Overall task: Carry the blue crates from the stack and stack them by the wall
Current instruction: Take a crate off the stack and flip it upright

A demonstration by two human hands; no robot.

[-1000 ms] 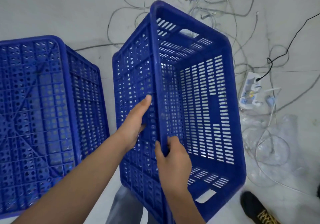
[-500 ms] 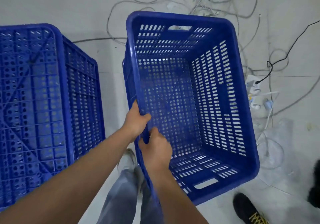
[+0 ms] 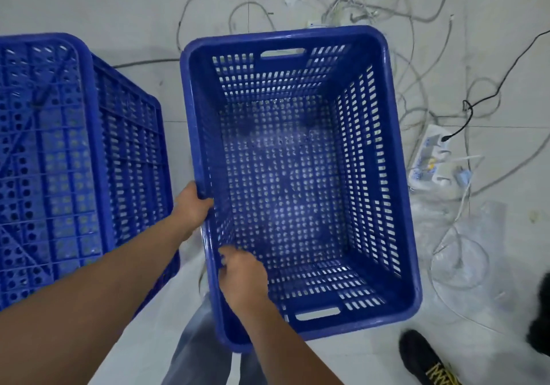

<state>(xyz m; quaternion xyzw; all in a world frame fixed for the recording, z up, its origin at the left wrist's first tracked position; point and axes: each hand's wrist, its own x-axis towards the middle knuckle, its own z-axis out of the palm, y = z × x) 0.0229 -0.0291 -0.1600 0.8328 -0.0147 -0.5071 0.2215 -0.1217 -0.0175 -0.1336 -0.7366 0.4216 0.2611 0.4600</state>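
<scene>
Blue crate [image 3: 300,176], open side up, held by both hands at its left long rim above a tiled floor.

Floor [image 3: 89,0]: pale tiles, seen from above. Stack [image 3: 59,161]: upturned blue crates, base uppermost, to the left of the held crate and apart from it. Crate: long axis runs away from the person, its far end tipped slightly right; handle slots show at the near and far ends; it lies forward and right of the hands. Left hand [image 3: 190,209]: fingers curled over the rim from outside, about midway along, the farther of the two. Right hand [image 3: 242,276]: nearer the body, fingers hooked on the same rim from inside. Cables [image 3: 416,27] and a power strip [image 3: 428,158] litter the floor beyond and right, a likely snag underfoot. Shoe [image 3: 425,358] at lower right. Wall not identifiable.
</scene>
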